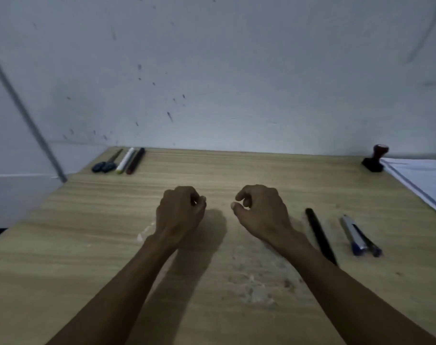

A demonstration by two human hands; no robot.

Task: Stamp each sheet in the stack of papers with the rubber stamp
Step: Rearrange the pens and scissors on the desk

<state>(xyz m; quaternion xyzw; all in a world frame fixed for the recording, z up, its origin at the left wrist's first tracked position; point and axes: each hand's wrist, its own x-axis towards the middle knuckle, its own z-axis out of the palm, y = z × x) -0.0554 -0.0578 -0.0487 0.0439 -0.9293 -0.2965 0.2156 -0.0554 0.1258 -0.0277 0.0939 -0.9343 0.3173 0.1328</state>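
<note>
Both hands are over the middle of the wooden table (pixel 87 245), the left hand (pixel 179 212) and the right hand (pixel 259 210) each with fingers curled in and holding nothing. The rubber stamp (pixel 376 159) stands far back on the right, just beside the stack of papers (pixel 421 178). A black pen (pixel 320 235) lies near the right arm.
</note>
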